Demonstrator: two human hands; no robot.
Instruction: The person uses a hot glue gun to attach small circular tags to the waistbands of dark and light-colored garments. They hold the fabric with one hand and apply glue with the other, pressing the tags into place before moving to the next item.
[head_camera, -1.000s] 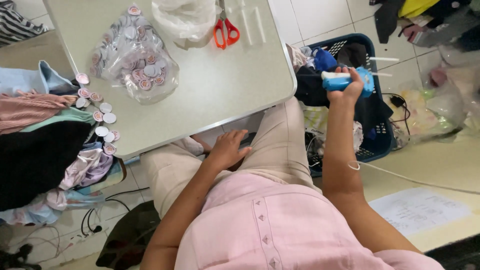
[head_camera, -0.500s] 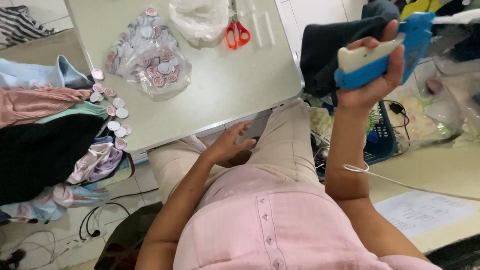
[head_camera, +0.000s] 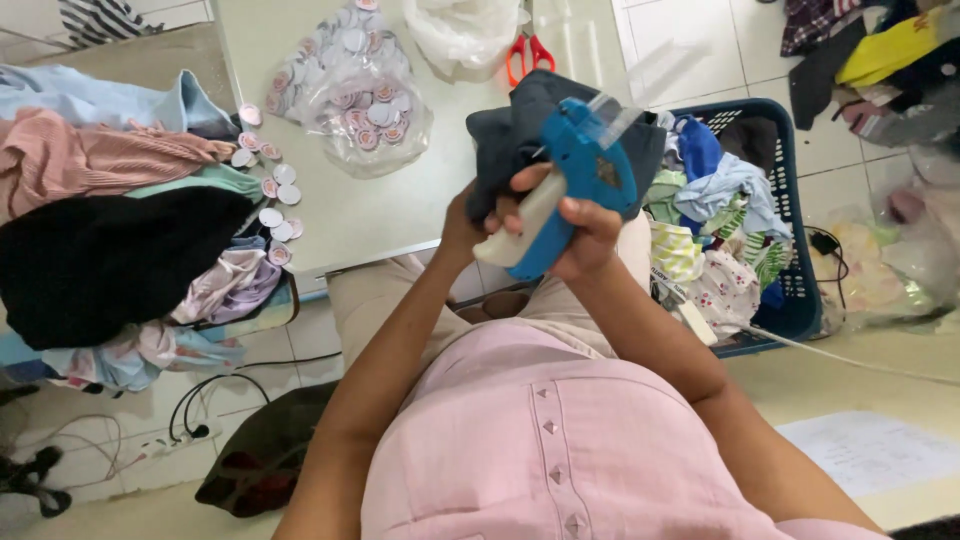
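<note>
Both hands now meet: left hand (head_camera: 470, 215) fingers clamped on dark garment (head_camera: 510, 130), right hand (head_camera: 585, 235) fingers gripping blue tagging gun (head_camera: 580, 165); tagging apparently underway.

The right hand (head_camera: 590, 235) has brought the blue tagging gun (head_camera: 575, 185) from over the basket to the middle, in front of the chest. The left hand (head_camera: 470, 215) has come up off the lap and now holds a dark cloth (head_camera: 510, 130) against the gun.
</note>
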